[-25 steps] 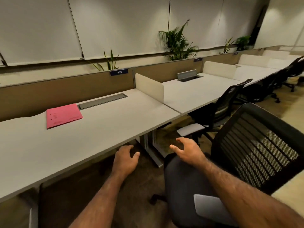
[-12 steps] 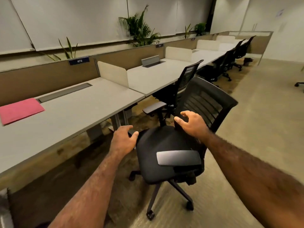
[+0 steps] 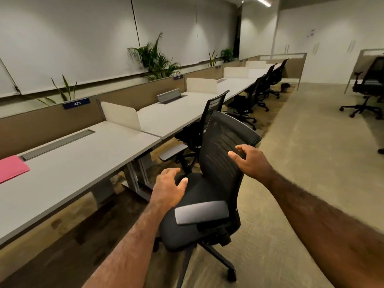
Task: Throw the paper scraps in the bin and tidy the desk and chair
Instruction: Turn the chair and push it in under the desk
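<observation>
A black mesh-back office chair [image 3: 220,159] stands in the aisle, pulled out from the long grey desk [image 3: 79,173]. My left hand [image 3: 168,188] hovers over the front left of the seat, fingers spread, holding nothing. My right hand [image 3: 249,161] is open against the front of the backrest, fingers apart. A pink folder [image 3: 11,169] lies on the desk at the far left. No paper scraps or bin are in view.
Cream dividers [image 3: 120,115] split the desk row. More black chairs [image 3: 209,119] are tucked in further along, and another chair [image 3: 367,88] stands at the right. Potted plants [image 3: 153,59] sit behind the brown partition. Carpeted aisle runs to the right.
The view has swung right and back from the desk. The chair has turned, its backrest now nearer my right hand, which moved from the seat up to the backrest.
</observation>
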A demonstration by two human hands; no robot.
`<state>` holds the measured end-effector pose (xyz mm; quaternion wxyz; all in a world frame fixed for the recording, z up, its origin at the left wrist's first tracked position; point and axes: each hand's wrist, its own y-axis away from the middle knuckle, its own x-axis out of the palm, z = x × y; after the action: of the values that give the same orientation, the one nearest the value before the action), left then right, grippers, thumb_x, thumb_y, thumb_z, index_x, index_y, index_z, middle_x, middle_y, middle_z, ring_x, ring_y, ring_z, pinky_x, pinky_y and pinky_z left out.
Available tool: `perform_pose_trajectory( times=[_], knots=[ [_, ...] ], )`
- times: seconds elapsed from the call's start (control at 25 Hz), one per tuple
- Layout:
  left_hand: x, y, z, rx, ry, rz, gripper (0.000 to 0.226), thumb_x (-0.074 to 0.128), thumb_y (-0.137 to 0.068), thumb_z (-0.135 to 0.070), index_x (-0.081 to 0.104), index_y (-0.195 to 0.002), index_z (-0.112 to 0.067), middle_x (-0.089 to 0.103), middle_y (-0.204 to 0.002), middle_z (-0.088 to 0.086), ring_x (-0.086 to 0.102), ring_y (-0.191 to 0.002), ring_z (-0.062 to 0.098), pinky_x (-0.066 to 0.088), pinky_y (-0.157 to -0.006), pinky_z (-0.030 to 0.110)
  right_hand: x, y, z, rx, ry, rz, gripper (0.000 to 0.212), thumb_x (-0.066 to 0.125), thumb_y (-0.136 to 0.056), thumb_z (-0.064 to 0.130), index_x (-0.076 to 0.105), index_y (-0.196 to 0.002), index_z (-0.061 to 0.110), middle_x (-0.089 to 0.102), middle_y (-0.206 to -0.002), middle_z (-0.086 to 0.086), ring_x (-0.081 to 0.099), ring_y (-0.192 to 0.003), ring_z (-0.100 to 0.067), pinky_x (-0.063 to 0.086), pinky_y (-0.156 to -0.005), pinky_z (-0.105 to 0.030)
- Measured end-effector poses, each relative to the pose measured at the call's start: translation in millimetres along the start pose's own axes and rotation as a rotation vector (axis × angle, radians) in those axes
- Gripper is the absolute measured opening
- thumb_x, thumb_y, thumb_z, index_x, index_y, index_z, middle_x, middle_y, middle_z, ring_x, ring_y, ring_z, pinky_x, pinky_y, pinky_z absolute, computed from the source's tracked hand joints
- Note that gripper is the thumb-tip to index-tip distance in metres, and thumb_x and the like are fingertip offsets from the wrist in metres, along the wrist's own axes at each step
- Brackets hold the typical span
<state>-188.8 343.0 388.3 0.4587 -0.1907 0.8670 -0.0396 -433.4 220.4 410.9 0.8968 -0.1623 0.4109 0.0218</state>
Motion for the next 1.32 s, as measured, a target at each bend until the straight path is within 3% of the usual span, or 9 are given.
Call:
perform_pose_trajectory(
  times=[0.24,0.44,0.56,0.68,0.8,0.92,1.08,1.24,1.32],
  knots=[
    [60,-65,-74,0.056,0.058,0.052,0.057,0.058,-0.090,-0.041,0.044,-0.141,-0.019,0.046,-0.146,0.002,0.040,-0.136,0.017,0.032,-0.111,0.030,-41,-66,-61,0.009,-0.028,-0.033,0.054,0.052,-0.091,0.050,0.056,-0.129,0.012,0.063,-0.126,-0.010,0.059,-0.113,-0.024,0.049,-0.097,-0.038],
    [134,-140,-154,0.078,0.067,0.158,0.072,0.058,-0.086,-0.050,0.034,-0.147,-0.020,0.039,-0.152,0.002,0.034,-0.141,0.017,0.030,-0.116,0.034,-62,-139,-113,0.095,-0.156,0.060,0.049,0.037,-0.100,0.045,0.056,-0.132,0.013,0.059,-0.134,-0.013,0.053,-0.125,-0.028,0.038,-0.104,-0.033],
    [176,-174,-193,0.086,0.000,0.248,0.079,0.058,-0.085,-0.054,0.028,-0.150,-0.021,0.034,-0.155,0.003,0.033,-0.142,0.019,0.029,-0.116,0.033,-59,-175,-141,0.183,-0.205,0.217,0.069,0.025,-0.095,0.062,0.053,-0.136,0.015,0.052,-0.143,-0.012,0.046,-0.134,-0.028,0.033,-0.113,-0.038],
    [215,-194,-220,0.091,-0.144,0.357,0.077,0.053,-0.084,-0.059,0.022,-0.150,-0.034,0.022,-0.160,0.006,0.035,-0.141,0.029,0.036,-0.112,0.045,-46,-205,-170,0.183,-0.264,0.298,0.103,0.016,-0.066,0.093,0.059,-0.129,0.025,0.058,-0.138,-0.006,0.051,-0.129,-0.025,0.037,-0.112,-0.044],
    [241,-209,-230,0.092,-0.271,0.390,0.067,0.051,-0.087,-0.056,0.024,-0.146,-0.038,0.020,-0.158,0.010,0.043,-0.131,0.038,0.044,-0.102,0.052,-38,-228,-179,0.164,-0.336,0.344,0.090,0.018,-0.074,0.087,0.066,-0.121,0.026,0.063,-0.129,-0.002,0.056,-0.122,-0.020,0.039,-0.109,-0.039],
    [255,-215,-229,0.084,-0.281,0.287,0.050,0.049,-0.091,-0.047,0.033,-0.137,-0.033,0.038,-0.144,0.013,0.053,-0.116,0.037,0.050,-0.089,0.050,-33,-236,-174,0.174,-0.379,0.360,0.072,0.022,-0.089,0.071,0.069,-0.116,0.024,0.066,-0.123,-0.002,0.058,-0.117,-0.019,0.041,-0.106,-0.038],
    [264,-228,-230,0.094,-0.270,0.145,0.041,0.051,-0.093,-0.044,0.039,-0.128,-0.026,0.054,-0.117,0.013,0.061,-0.099,0.033,0.051,-0.074,0.044,-25,-242,-175,0.171,-0.410,0.308,0.073,0.023,-0.089,0.072,0.067,-0.117,0.022,0.067,-0.123,0.000,0.058,-0.118,-0.017,0.041,-0.108,-0.041],
    [270,-240,-229,0.067,-0.300,0.130,0.044,0.059,-0.089,-0.022,0.039,-0.129,-0.020,0.057,-0.117,0.017,0.062,-0.101,0.034,0.052,-0.076,0.045,-23,-246,-178,0.160,-0.424,0.274,0.092,0.019,-0.065,0.093,0.071,-0.104,0.028,0.070,-0.117,0.001,0.061,-0.114,-0.017,0.044,-0.106,-0.043],
    [272,-241,-227,0.068,-0.293,0.119,0.042,0.055,-0.089,-0.011,0.040,-0.128,-0.017,0.056,-0.123,0.023,0.063,-0.101,0.037,0.052,-0.079,0.046,-19,-250,-185,0.172,-0.430,0.271,0.075,0.025,-0.071,0.090,0.071,-0.091,0.035,0.072,-0.111,0.003,0.064,-0.110,-0.016,0.046,-0.104,-0.043]
  ],
)
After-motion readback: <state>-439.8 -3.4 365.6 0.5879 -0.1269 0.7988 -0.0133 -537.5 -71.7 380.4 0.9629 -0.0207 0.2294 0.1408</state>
